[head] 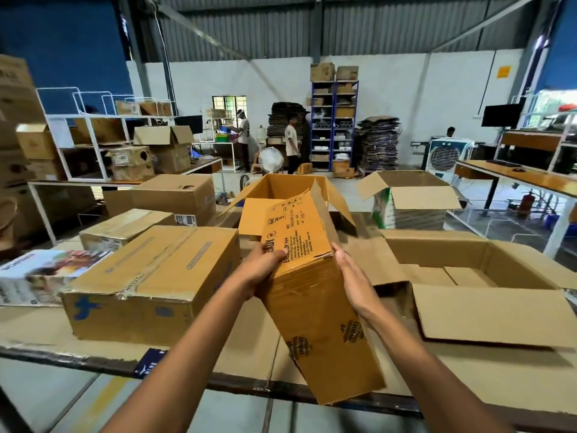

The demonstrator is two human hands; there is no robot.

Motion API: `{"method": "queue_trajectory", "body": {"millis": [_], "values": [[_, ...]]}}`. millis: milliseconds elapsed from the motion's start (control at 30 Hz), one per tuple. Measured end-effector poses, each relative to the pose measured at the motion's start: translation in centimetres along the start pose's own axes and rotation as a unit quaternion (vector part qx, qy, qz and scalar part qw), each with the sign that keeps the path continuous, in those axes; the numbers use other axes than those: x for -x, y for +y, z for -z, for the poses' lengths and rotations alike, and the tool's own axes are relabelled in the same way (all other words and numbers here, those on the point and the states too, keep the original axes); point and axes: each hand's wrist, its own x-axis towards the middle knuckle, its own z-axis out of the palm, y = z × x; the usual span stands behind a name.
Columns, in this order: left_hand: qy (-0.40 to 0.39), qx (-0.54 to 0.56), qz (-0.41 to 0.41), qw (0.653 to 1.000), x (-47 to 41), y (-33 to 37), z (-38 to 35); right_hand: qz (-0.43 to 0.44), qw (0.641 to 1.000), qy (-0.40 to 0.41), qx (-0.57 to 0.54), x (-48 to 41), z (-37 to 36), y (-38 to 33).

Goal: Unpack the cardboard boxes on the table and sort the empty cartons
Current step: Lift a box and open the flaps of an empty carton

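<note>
An orange-brown printed carton (315, 310) is held tilted above the table's near edge, its open flaps pointing away from me. My left hand (262, 270) grips its left side with the thumb on the printed top face. My right hand (356, 282) lies flat against its right side, fingers straight. A closed taped box (150, 282) sits to the left. A large open empty carton (468, 276) lies to the right with its flaps spread. Behind the held carton stands another open carton (281, 189).
The cardboard-covered table (249, 354) also carries closed boxes (175, 195) at the back left, a white printed product box (40, 273) at far left, and an open green-and-white box (409, 201) at back right. Shelves, stacked cartons and several people stand farther back.
</note>
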Motion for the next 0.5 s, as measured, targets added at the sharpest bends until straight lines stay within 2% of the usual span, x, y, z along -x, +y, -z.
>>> {"method": "queue_trajectory", "body": {"millis": [133, 333, 433, 500], "values": [[0.030, 0.010, -0.028, 0.999, 1.4, -1.5, 1.8, 0.000, 0.998, -0.033, 0.047, -0.3, -2.4, -1.0], [0.018, 0.056, 0.002, 0.998, 1.9, -6.9, 5.6, 0.065, 0.959, -0.113, 0.254, -1.5, -4.7, 1.0], [0.065, -0.022, 0.053, 0.996, 1.2, -10.3, 5.8, 0.016, 0.933, -0.137, 0.331, -1.6, -4.8, 4.4], [0.037, -0.037, 0.132, 0.990, 0.9, -11.7, 5.1, -0.032, 0.915, -0.135, 0.380, -1.5, -4.4, 6.9]]}}
